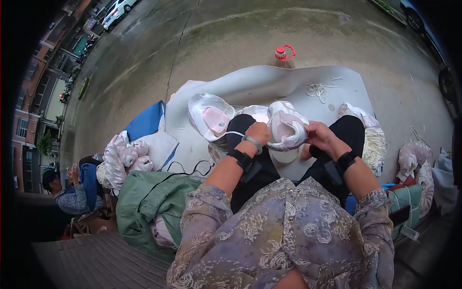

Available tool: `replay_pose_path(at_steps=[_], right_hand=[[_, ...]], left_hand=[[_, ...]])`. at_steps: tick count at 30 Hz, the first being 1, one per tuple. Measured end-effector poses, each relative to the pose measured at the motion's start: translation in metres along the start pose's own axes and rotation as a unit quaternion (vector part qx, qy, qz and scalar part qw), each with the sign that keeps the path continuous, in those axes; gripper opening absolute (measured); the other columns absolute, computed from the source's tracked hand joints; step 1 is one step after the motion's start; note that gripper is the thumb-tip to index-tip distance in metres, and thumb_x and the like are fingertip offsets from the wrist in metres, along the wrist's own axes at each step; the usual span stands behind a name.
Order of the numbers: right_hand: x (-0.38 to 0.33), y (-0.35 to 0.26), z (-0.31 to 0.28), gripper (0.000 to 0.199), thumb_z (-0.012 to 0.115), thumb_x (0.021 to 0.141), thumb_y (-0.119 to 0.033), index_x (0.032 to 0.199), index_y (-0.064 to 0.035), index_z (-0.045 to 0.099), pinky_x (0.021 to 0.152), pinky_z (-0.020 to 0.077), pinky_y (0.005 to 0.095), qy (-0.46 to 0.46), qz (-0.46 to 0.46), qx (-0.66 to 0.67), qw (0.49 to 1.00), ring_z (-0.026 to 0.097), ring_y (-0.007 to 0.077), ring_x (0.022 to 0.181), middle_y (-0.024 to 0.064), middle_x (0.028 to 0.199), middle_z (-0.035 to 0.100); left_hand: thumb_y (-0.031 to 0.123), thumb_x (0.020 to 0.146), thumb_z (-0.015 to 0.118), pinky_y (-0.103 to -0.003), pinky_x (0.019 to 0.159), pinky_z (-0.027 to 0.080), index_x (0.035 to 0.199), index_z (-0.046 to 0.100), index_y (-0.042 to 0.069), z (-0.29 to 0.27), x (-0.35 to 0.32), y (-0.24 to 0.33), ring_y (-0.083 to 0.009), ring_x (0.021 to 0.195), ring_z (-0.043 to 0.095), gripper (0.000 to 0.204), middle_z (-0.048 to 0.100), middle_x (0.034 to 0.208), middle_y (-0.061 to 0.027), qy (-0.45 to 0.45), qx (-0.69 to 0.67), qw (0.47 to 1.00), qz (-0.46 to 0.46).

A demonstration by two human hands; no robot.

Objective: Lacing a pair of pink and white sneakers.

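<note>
A pale pink and white shoe (287,126) is held over my lap, its opening toward me. My right hand (321,136) grips its right side, thumb and fingers closed on the edge. At the shoe's left side my left hand (259,132) is a closed fist. A thin white lace (235,133) runs out of that fist across my left knee. Whether the fist also touches the shoe, I cannot tell. Another pale shoe piece (255,111) lies behind, partly hidden. Left of it stands an open white bag or container (198,108) with a pink piece inside.
A large white sheet (346,91) lies ahead, with loose white laces (316,91) on it. Bundled pale shoe pieces (118,159) and a green sack (144,202) are at left; more bundles (416,159) at right. Beyond are a red-capped bottle (280,54) and a seated person (79,192).
</note>
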State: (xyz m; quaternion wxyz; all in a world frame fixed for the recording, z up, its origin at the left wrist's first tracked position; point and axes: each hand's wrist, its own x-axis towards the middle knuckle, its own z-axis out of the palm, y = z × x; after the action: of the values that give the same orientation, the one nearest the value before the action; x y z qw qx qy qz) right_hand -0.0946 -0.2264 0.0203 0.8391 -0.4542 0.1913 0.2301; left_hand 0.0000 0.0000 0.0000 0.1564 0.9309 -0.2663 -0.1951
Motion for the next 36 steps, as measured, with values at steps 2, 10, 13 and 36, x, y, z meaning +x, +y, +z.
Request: replay_pose_path(at_steps=[2,10,13,36], right_hand=[[-0.007,0.014,0.003,0.023,0.052,0.085,-0.018,0.103,-0.0049,0.048,0.078,0.0473,0.0395,0.095,0.058,-0.077,0.991,0.056,0.0225,0.084,0.0086,0.094,0.055],[-0.018,0.006,-0.001,0.025,0.063,0.076,-0.027,0.093,-0.0119,0.051,0.065,0.0433,0.0303,0.182,0.006,-0.167,0.969,0.051,0.0124,0.071,-0.0010,0.079,0.050],[-0.002,0.012,0.008,0.043,0.071,0.070,-0.028,0.101,-0.0073,0.050,0.070,0.0432,0.0294,0.200,0.012,-0.133,0.971,0.052,0.0150,0.078,0.0013,0.083,0.052],[0.030,-0.024,0.016,0.063,0.067,0.062,0.000,0.120,0.0003,0.041,0.091,0.0364,0.0262,-0.045,-0.037,-0.103,0.993,0.049,0.0162,0.103,0.0070,0.111,0.052]], left_hand=[[0.025,0.079,0.046,-0.046,0.068,0.047,0.077,0.063,0.000,0.003,-0.013,0.010,-0.0384,0.074,0.059,0.031,0.061,0.077,-0.0229,0.067,0.012,0.998,0.005],[0.016,0.077,0.047,-0.045,0.062,0.049,0.073,0.060,0.001,0.018,-0.016,0.038,-0.0367,0.071,0.061,0.021,0.061,0.073,-0.0214,0.080,0.004,0.997,0.010],[0.018,0.077,0.047,-0.046,0.063,0.048,0.071,0.059,0.001,0.018,-0.021,0.028,-0.0375,0.069,0.060,0.022,0.060,0.070,-0.0216,0.075,0.012,0.997,-0.015],[0.034,0.088,0.045,-0.026,0.078,0.042,0.093,0.051,0.001,-0.054,0.140,0.011,-0.0135,0.088,0.054,0.034,0.058,0.090,-0.0087,-0.067,-0.321,0.938,0.114]])
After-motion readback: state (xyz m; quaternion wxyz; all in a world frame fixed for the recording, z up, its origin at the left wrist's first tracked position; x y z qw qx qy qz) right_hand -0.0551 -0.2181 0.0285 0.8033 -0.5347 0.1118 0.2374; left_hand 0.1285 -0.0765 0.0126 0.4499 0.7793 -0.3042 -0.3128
